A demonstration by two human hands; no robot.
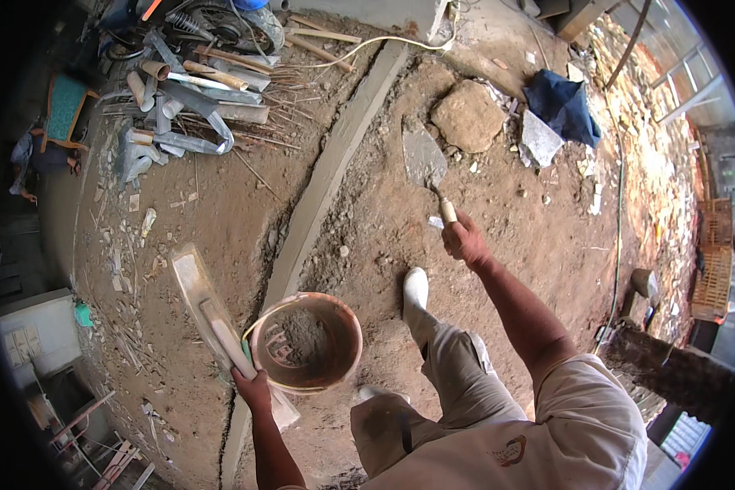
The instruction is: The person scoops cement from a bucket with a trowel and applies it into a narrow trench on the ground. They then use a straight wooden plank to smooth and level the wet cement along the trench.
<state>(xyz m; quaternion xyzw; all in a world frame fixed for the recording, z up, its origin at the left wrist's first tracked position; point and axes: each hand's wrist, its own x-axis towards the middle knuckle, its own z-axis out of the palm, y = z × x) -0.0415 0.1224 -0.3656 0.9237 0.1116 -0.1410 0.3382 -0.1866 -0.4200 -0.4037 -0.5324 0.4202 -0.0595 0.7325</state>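
Observation:
My right hand (464, 238) is closed around the pale handle of a pointed trowel (424, 155), its wide grey blade smeared with mortar and held out over the dirt. At the lower left, my left hand (254, 390) grips the handle bar of a long float (193, 273) that slants beside a bucket. That hand is also against the side of the round reddish-brown bucket (350, 327), whose thin handle runs down toward my fingers; whether they hold it too I cannot tell. Inside the bucket lies some grey mortar (304, 333). A smooth grey mortar strip (335, 163) runs under the bucket and away from me.
A flat boulder (468, 116), a dark blue cloth (561, 106) and a pale stone slab (540, 139) lie beyond the trowel. Pipes, gutters and sticks (208, 102) are heaped at the far left. A hose (620, 220) crosses the ground at right. My white boot (416, 287) stands on dirt.

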